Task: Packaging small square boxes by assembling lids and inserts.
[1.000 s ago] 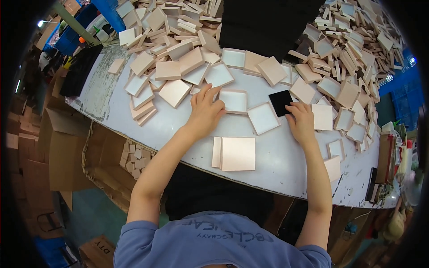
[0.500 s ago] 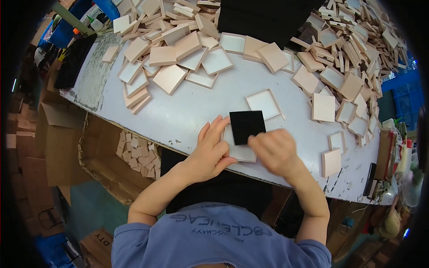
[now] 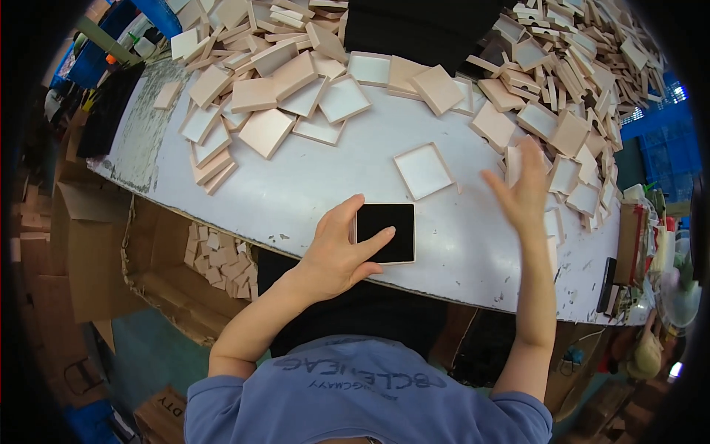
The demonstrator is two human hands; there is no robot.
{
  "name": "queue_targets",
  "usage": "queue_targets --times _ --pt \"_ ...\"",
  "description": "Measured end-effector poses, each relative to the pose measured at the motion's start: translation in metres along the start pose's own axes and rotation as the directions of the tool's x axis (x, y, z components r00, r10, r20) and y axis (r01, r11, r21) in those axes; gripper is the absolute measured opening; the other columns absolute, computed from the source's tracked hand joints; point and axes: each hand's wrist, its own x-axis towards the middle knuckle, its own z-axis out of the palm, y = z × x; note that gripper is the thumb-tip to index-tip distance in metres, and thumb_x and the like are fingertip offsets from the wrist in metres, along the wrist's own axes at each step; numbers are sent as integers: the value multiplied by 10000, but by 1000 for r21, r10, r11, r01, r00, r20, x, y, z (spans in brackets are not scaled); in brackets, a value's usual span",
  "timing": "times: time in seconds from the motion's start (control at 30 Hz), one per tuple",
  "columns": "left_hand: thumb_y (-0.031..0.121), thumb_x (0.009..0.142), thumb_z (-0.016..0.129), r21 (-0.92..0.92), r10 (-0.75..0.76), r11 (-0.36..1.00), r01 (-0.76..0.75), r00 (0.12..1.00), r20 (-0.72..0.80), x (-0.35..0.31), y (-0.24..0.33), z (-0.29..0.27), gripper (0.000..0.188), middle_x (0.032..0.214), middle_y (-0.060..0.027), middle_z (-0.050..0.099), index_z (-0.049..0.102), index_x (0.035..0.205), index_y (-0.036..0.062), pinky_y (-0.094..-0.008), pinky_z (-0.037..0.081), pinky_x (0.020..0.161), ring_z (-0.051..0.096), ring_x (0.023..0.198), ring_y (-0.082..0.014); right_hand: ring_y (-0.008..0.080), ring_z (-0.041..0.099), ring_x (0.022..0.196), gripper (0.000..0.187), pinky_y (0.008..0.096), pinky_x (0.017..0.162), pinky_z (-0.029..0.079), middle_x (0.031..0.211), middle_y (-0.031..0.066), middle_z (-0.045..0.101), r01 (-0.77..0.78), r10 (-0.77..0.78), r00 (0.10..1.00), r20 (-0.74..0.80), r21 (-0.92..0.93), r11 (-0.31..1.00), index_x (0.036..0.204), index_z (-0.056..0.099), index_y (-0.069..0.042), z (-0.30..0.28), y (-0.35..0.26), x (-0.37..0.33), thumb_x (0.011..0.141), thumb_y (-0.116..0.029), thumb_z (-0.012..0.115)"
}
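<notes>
Near the front edge of the table, a small pale pink box [image 3: 413, 235] has a square black pad [image 3: 390, 248] lying in it. My left hand [image 3: 331, 253] grips the box at its left side, and one finger presses on the pad. Farther right, my right hand [image 3: 523, 194] is raised with thumb and fingers apart and holds nothing. It is nearest to a pale pink box piece [image 3: 512, 164] at the edge of the right pile, which it partly covers. An open box half with a white inside [image 3: 424, 172] lies beyond the box under my left hand.
Loose box halves [image 3: 266, 133] are heaped at the far left, and a larger pile [image 3: 566, 133] covers the right. Black material [image 3: 414, 33] sits at the back. Below the table's left edge stands a carton [image 3: 159, 259] with small box pieces [image 3: 218, 255].
The black pad has gone down into the box. My right hand has let go of it and moved right and away toward the right pile. My left hand stays at the box.
</notes>
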Motion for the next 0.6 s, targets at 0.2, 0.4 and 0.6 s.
queue_targets --times 0.2,0.4,0.6 --pt "268 659 747 -61 18 998 -21 999 -51 8 -10 4 599 1304 -265 292 541 1200 116 -442 333 945 365 1154 -397 378 360 1198 820 487 948 323 1296 237 366 -264 258 964 -59 -278 924 1296 343 -39 25 53 -16 624 -277 749" --pt "322 638 760 -134 34 990 -53 990 -140 5 -15 6 864 1278 -263 333 318 1309 4 -435 385 898 449 1043 -401 369 425 1187 805 419 990 339 1308 225 412 17 -165 968 191 602 798 1283 415 -10 14 -55 -21 606 -266 768" --pt "341 618 789 -240 46 966 -96 978 -206 0 -26 20 1023 1331 -335 237 170 1349 -19 -497 328 987 303 1208 -497 370 485 1106 631 427 917 385 1255 233 467 307 -582 771 258 651 694 1129 595 -91 20 -106 -7 577 -344 769"
